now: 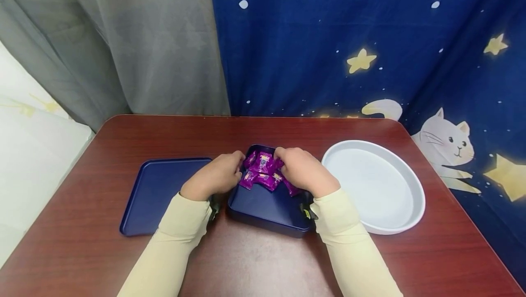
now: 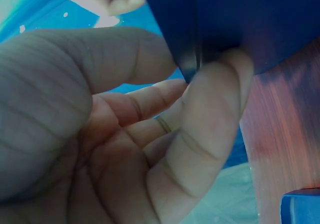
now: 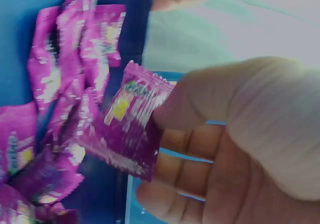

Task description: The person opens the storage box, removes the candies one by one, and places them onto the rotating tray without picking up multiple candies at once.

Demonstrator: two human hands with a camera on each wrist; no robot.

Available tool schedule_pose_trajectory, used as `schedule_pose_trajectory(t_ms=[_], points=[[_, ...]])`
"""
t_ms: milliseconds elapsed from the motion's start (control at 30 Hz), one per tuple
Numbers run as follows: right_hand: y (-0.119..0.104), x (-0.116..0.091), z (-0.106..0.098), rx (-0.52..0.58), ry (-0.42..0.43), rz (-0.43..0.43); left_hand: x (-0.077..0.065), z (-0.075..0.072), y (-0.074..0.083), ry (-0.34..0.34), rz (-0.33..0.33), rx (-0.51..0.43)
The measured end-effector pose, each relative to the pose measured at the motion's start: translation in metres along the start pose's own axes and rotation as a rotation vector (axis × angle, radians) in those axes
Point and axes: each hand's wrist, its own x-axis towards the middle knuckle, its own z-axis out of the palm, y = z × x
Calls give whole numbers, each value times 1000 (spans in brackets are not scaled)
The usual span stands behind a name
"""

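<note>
The lid (image 1: 160, 194) is off at frame left, my left hand (image 1: 215, 174) pinches the blue box (image 1: 267, 205) at centre, my right hand (image 1: 305, 170) pinches one purple packet (image 3: 131, 120) — the other packets (image 1: 263, 164) still lie inside.

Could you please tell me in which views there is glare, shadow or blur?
Head view: a pale sheen on the table, low in the middle; left wrist view: the left hand looks dim against a bright, blue-tinted background; right wrist view: packets in the box look smeared with white glints, and the upper right is washed out.
</note>
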Motion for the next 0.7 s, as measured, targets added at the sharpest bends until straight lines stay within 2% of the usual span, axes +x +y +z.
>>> schedule_pose_trajectory(t_ms=[133, 467, 700], points=[[-2, -3, -7, 36, 9, -36, 0, 0, 1, -4, -6, -4], [3, -8, -16, 15, 52, -66, -1, -2, 2, -3, -13, -8], [11, -13, -22, 82, 92, -86, -2, -1, 2, -4, -21, -17]])
